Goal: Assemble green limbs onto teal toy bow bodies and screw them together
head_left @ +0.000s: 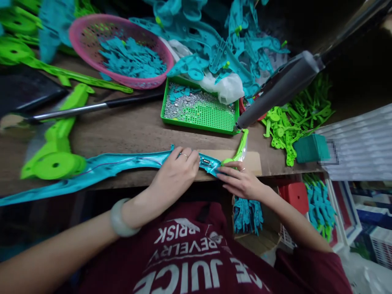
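A long, curved turquoise plastic shell (134, 161) lies along the table's front edge, its hollow side up. A thin wire runs inside it, and a small metallic part (206, 161) sits near its right end. My left hand (179, 167) is closed over the shell's middle, fingers curled across it. At the right end, my right hand (240, 181) grips the shell's edge with its fingertips, close to a lime-green curved piece (240, 149). Whether that piece is joined to the shell, I cannot tell. A grey electric screwdriver (278, 87) hangs above, its tip near the green tray.
A green perforated tray (202, 126) holds small metal screws. Behind it are a pink basket (92, 61) of small turquoise parts and piled turquoise shells (214, 45). Lime-green parts (281, 126) lie right, a lime-green round-ended part (55, 163) left. A cardboard box (266, 237) stands below.
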Available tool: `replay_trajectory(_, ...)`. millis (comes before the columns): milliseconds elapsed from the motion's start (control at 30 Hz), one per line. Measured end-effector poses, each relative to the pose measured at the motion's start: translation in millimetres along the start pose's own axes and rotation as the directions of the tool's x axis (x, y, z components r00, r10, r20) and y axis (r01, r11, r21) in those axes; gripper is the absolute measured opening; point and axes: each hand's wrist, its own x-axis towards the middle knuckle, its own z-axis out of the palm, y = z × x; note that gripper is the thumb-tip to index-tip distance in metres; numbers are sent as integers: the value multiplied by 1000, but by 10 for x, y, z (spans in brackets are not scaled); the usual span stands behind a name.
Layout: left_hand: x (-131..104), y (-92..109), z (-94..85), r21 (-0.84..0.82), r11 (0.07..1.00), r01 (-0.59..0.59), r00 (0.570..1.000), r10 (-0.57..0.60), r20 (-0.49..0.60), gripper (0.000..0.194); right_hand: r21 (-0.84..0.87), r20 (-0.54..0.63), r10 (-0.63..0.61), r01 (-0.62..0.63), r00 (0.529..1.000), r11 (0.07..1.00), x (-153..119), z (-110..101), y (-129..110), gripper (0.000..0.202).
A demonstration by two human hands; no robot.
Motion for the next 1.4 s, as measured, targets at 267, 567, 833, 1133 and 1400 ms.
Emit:
replay_trajectory(267, -93, 222, -44, 41, 995, 96, 995, -96, -8, 41, 155, 16, 76, -78, 997, 985, 151, -110, 68, 30)
replay_trajectory(567, -329, 242, 28, -3, 996, 85, 990, -84, -112, 43, 39, 8, -48, 48, 999, 998, 131, -270, 176, 22)
replay_trajectory(833, -417, 237, 105, -158, 980, 124, 982, -144, -124, 45, -68, 125, -125, 134, 984, 989, 395, -217, 141, 26)
replay_trajectory(1133, -455, 184, -27, -130, 920, 371, 892, -392, -225, 37, -107, 151, -190, 207, 970, 972, 656, -190, 141, 32)
replay_trajectory(1400, -513, 178, 46, -198, 932, 303, 920, -340, -193, 41, -41, 181, -168, 178, 969, 983, 358, -366, 76, 37)
